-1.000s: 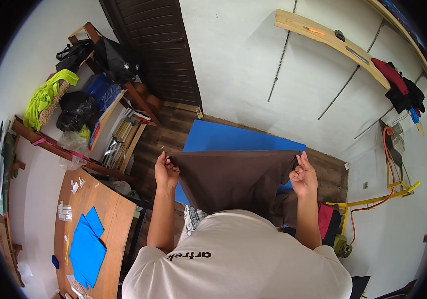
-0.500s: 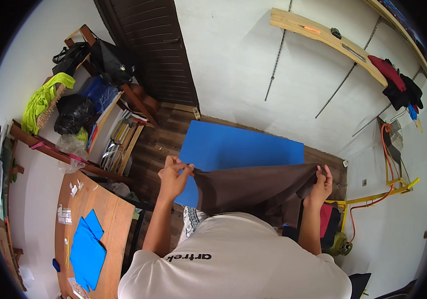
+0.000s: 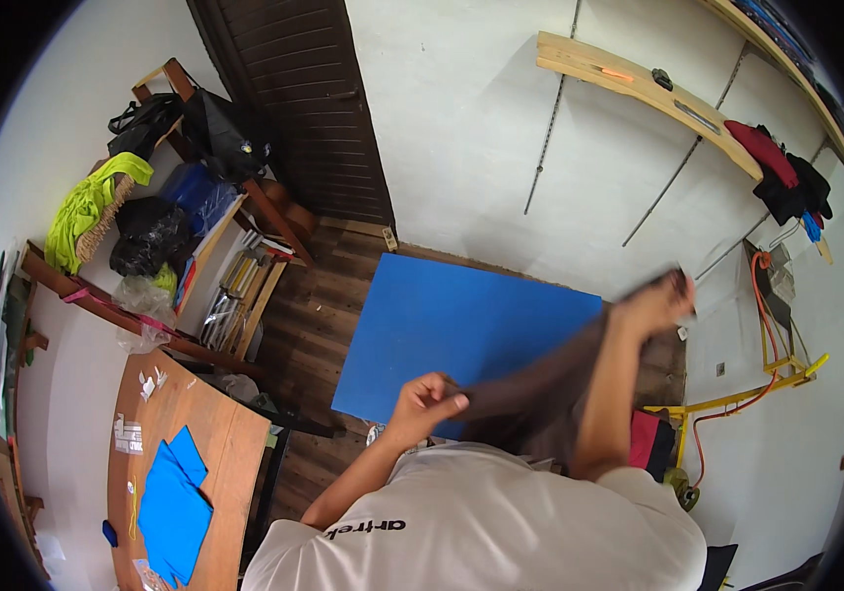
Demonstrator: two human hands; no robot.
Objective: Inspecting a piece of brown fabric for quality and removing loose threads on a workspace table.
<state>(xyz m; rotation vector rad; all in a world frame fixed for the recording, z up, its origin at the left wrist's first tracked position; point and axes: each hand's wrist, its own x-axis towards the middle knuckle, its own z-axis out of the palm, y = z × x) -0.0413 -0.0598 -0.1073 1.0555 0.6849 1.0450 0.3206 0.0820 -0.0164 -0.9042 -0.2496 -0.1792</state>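
A dark brown cloth (image 3: 530, 399) is stretched between my two hands, slanting up toward the right over the near part of a blue tabletop (image 3: 442, 320). My left hand (image 3: 425, 406) pinches one end of it close to my chest. Farther out and higher, my right hand (image 3: 656, 303) grips the other end; it is smeared by motion, but the cloth bunches at its fingers. The lower part of the cloth hangs in front of my body, partly hidden by my right forearm.
On my left stands a wooden table (image 3: 230, 433) with a folded blue garment (image 3: 176, 512). Beyond it is a shelf rack (image 3: 264, 212) with bags. A wooden wall shelf (image 3: 629, 74) hangs far right, and a yellow metal frame (image 3: 727, 399) stands at the right wall.
My right hand has swung up and outward to the right with its end of the cloth. My left hand has come down and inward, so the cloth now slants and uncovers more blue.
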